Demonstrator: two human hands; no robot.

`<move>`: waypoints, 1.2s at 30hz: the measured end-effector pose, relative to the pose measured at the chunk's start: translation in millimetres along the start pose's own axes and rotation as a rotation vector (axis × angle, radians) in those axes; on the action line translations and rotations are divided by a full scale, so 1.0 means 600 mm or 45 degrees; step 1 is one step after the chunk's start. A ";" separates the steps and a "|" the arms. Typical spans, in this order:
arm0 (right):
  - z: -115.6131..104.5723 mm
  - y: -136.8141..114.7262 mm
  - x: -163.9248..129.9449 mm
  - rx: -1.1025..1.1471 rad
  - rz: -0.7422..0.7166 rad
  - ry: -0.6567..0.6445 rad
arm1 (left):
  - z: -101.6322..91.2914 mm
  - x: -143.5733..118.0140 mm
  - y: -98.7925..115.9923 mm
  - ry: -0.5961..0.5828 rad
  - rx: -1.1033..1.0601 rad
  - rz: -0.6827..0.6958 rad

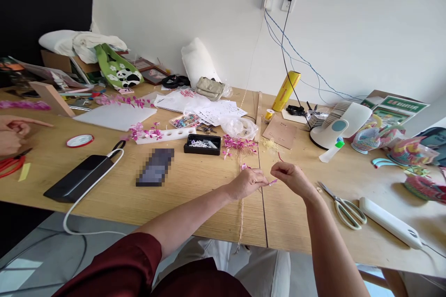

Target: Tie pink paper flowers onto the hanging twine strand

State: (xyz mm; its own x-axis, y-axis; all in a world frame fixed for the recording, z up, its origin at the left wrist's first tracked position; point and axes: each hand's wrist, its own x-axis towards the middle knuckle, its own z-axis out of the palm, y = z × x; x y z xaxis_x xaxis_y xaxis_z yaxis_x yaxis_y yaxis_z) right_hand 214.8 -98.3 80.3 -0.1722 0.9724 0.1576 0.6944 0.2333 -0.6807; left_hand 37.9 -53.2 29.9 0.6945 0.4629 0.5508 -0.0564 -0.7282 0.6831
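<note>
Over the wooden table, my left hand (246,183) pinches a small pink flower sprig (273,182) whose petals stick out past the fingertips. My right hand (291,177) is close by on the right, its fingers pressed together. Whatever is in that pinch is too small to make out. A thin red strand (280,156) shows just above it. Behind my left hand lies a bunch of pink flowers (240,145). From it a braided cord (241,222) runs under my left hand and hangs over the table's front edge.
Scissors (348,209) and a white elongated device (390,222) lie right. A black tray (202,145), a phone (155,167) and a black box (81,178) with a white cable lie left. A small fan (339,125) stands back right. Another person's hand (17,132) is at far left.
</note>
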 end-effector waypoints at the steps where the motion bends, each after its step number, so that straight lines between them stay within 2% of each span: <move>1: 0.007 0.015 -0.003 0.125 0.034 0.017 | -0.002 0.000 0.002 0.069 -0.052 -0.034; 3: 0.036 0.037 -0.013 0.273 0.080 0.114 | -0.005 0.001 0.000 0.216 -0.106 -0.140; 5: 0.076 0.042 -0.027 0.257 0.107 0.223 | -0.007 0.004 -0.010 0.313 -0.096 -0.247; 7: 0.112 0.029 -0.041 0.087 0.129 0.310 | -0.008 0.009 -0.024 0.347 -0.030 -0.312; 9: 0.129 0.002 -0.049 -0.176 0.125 0.315 | -0.008 0.013 -0.038 0.294 0.066 -0.329; 12: 0.108 -0.043 -0.045 -0.561 0.081 0.201 | -0.002 0.015 -0.050 0.109 0.285 -0.273; 15: 0.050 -0.063 -0.023 -0.671 0.044 0.107 | 0.007 0.012 -0.049 -0.076 0.476 -0.084; 17: 0.014 -0.053 -0.008 -0.504 0.030 0.066 | 0.011 0.007 -0.040 -0.128 0.481 0.052; 20: -0.002 -0.017 0.002 0.011 0.055 0.097 | 0.009 0.002 -0.019 -0.020 0.319 0.119; 23: 0.032 0.016 -0.007 0.483 0.184 0.199 | 0.005 0.000 -0.005 0.219 0.138 0.049; 27: 0.103 0.031 -0.031 0.802 0.314 0.289 | 0.003 0.002 -0.009 0.439 0.038 -0.100; 31: 0.144 0.028 -0.046 0.920 0.330 0.421 | 0.002 0.003 -0.023 0.480 -0.008 -0.174; 36: 0.153 0.032 -0.046 1.011 0.361 0.502 | 0.004 0.002 -0.019 0.447 -0.119 -0.253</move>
State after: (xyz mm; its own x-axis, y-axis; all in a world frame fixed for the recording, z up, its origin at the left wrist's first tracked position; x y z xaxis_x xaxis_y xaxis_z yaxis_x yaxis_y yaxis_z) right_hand 168.9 -121.7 -2.8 0.2819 0.9585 0.0430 -0.0326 0.0543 -0.9980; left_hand 41.1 -45.4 21.6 0.4123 0.7459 0.5231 -0.0220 -0.5659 0.8242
